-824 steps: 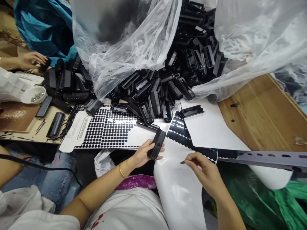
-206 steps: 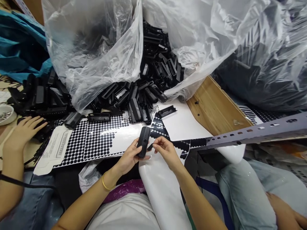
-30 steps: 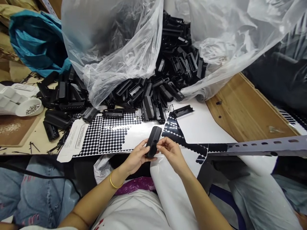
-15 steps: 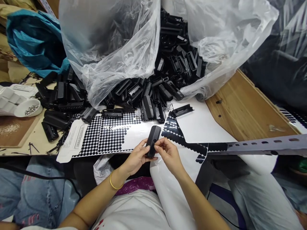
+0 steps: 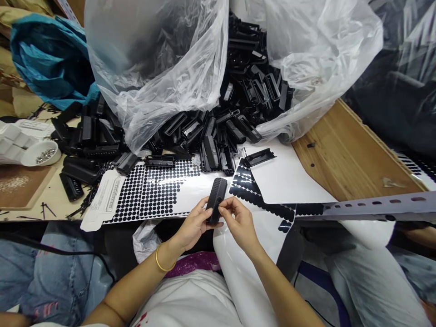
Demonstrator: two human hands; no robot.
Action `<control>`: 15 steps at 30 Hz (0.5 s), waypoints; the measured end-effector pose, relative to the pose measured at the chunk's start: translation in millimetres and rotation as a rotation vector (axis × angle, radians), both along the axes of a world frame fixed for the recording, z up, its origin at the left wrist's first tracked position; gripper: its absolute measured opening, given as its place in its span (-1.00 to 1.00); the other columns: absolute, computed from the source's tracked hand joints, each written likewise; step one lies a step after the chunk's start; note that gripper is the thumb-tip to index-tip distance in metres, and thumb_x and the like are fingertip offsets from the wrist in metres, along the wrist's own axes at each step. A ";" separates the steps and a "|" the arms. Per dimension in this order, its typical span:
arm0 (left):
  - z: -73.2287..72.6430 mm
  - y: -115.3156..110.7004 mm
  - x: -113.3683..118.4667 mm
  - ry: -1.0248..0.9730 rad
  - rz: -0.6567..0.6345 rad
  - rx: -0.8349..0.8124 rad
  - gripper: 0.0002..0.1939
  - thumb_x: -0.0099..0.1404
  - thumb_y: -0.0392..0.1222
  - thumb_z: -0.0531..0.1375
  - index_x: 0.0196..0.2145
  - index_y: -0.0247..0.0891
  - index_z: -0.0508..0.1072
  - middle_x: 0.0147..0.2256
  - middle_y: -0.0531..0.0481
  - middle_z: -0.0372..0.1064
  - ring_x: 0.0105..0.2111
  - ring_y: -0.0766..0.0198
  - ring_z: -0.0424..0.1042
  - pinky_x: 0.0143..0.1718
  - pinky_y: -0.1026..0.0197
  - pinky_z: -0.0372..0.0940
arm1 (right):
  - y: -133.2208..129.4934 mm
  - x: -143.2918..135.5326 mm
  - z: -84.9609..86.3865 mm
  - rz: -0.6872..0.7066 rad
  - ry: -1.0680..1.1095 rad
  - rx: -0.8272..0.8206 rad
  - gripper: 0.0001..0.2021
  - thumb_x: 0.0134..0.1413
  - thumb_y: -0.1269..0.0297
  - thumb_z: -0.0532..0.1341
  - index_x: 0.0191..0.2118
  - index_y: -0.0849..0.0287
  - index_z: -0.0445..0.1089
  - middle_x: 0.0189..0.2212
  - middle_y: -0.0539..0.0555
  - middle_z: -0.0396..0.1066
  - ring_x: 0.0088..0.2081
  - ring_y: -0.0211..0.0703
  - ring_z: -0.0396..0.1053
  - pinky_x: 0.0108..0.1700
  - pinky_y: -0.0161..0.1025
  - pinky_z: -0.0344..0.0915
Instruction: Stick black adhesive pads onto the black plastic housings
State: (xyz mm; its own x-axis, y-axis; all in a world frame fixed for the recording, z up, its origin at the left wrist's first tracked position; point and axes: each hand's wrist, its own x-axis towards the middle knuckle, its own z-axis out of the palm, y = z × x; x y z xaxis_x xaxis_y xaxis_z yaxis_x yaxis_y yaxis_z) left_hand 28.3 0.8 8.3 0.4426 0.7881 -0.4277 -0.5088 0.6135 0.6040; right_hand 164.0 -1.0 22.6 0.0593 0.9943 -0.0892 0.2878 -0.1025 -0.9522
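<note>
Casing (image 5: 217, 190) clamped in my left grip (image 5: 195, 221) at the near right end of the dotted sheet (image 5: 153, 195); my right grip (image 5: 241, 222) pinched together against the casing, contents hidden. Should the left slacken, sideways pressure could twist it free, to fall below the sheet.

Lighting: cool, moderately bright, seemingly from above. Glare: a pale streak across your dotted sheet (image 5: 155, 195); sheen on your clear plastic bag (image 5: 173, 97). Shadow: deep among the black casings (image 5: 211, 152), swallowing detail. Distortion: wide-angle stretch at your frame edges. Blur: slight, lower corners.
</note>
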 end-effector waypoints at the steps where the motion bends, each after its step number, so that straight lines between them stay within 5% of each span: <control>1: -0.3 -0.4 0.2 0.009 0.001 0.012 -0.64 0.15 -0.18 0.23 -0.07 -0.14 0.35 -0.22 0.00 0.39 -0.23 0.28 0.37 -0.08 0.08 0.30 | -0.2 -0.5 0.7 -0.003 -0.016 0.004 -0.94 -0.03 0.31 0.14 -0.47 0.13 0.28 -0.53 -0.03 0.32 -0.49 -0.25 0.23 -0.40 -0.28 0.20; 15: -1.4 0.3 0.3 0.165 -0.019 0.204 -0.55 0.13 -0.22 0.25 0.00 -0.14 0.30 -0.08 -0.06 0.35 -0.06 0.13 0.33 -0.09 0.09 0.33 | -3.5 -8.2 1.5 -0.020 -0.081 0.056 -0.94 -0.01 0.32 0.13 -0.46 0.11 0.28 -0.53 -0.02 0.34 -0.52 -0.25 0.22 -0.41 -0.27 0.22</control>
State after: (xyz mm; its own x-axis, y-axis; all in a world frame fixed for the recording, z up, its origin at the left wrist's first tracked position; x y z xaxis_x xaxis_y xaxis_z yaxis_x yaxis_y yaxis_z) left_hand 28.6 1.1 6.9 0.3954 0.8578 -0.3283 -0.3828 0.4788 0.7901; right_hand 155.8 -4.5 24.2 0.0840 0.9961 -0.0276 0.3630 -0.0564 -0.9301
